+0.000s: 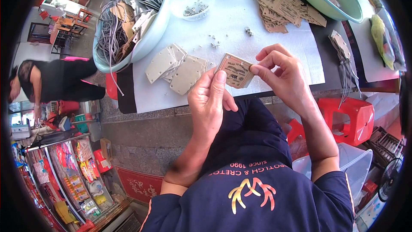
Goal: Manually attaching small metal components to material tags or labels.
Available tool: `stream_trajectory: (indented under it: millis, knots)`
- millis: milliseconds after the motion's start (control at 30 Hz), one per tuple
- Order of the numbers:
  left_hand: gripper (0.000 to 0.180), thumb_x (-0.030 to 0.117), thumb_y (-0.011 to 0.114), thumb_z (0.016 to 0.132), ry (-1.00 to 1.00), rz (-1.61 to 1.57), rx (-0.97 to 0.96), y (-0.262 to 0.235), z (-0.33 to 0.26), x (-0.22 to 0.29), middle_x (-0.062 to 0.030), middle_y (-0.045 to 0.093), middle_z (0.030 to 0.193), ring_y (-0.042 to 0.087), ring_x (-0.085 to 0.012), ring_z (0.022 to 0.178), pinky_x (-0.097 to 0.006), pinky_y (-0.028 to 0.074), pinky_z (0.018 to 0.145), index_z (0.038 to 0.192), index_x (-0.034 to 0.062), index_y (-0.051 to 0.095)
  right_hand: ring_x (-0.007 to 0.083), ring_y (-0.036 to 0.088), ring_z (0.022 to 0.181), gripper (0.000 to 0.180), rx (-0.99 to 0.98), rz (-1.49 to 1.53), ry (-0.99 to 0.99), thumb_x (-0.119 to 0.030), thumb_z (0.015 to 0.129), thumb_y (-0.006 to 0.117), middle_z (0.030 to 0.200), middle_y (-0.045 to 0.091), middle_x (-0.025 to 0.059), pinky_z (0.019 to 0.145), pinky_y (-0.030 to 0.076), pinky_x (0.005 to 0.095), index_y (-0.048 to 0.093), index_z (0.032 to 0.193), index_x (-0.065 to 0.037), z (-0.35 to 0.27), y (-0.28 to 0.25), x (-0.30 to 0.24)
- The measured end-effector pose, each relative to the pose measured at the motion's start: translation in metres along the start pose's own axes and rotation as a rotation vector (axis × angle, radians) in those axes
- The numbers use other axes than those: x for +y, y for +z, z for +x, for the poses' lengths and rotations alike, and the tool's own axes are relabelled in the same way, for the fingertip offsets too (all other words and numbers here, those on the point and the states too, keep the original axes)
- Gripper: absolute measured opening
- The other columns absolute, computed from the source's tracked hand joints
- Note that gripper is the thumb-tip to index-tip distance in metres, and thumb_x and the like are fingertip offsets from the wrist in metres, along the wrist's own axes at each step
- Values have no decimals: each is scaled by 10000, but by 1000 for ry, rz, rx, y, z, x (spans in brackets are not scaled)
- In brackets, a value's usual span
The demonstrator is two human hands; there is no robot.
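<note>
Pinching one printed tan cardboard square in left hand, gripping its right corner with right hand, above white-covered surface. Judging mid-batch: probably counting grey-corded pale cards as done, leaving heaped brown cardboard cards, loose silver metal fasteners.

Several lines of dark print, with a dark band and a small motif, are borne by the tan card. Dark print is also shown on the piled tan cards, too small to be made out. On the dark shirt, two reddish lines of lettering, one with figures, are seen upside down near a yellow-and-red emblem. Pale characters are carried by the red panel.
</note>
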State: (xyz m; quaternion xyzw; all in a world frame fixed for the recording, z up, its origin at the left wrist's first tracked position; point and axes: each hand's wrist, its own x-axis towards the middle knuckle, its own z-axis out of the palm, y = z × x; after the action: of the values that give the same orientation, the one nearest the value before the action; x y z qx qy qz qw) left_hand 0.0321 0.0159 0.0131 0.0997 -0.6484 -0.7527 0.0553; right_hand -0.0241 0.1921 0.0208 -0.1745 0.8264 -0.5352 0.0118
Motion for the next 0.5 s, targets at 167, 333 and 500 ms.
stream_trajectory:
  millis: [167, 333, 500]
  knots:
    - [316, 270, 533, 992, -35, 23, -49, -3, 2, 2, -16, 542, 535, 497, -73, 409, -195, 345, 411, 1080, -22, 616, 150, 580, 648, 178, 17, -154, -112, -141, 820, 735, 915, 621, 89, 570, 466, 288, 622, 833, -4, 2, -6, -8]
    - [290, 241, 536, 991, -38, 116, -153, -7, 3, 9, -9, 560, 575, 489, -54, 419, -191, 348, 405, 1054, -26, 629, 121, 533, 614, 187, -132, 17, 9, -171, 847, 709, 785, 599, 54, 572, 443, 283, 627, 904, -12, 14, -9, -23]
    - [253, 202, 551, 984, -78, 247, -308, -16, 12, 25, 2, 574, 622, 475, -32, 442, -195, 356, 411, 1037, -29, 641, 58, 476, 628, 199, -399, 285, 61, -184, 895, 669, 720, 559, -10, 569, 410, 234, 611, 937, 2, 25, -11, -1]
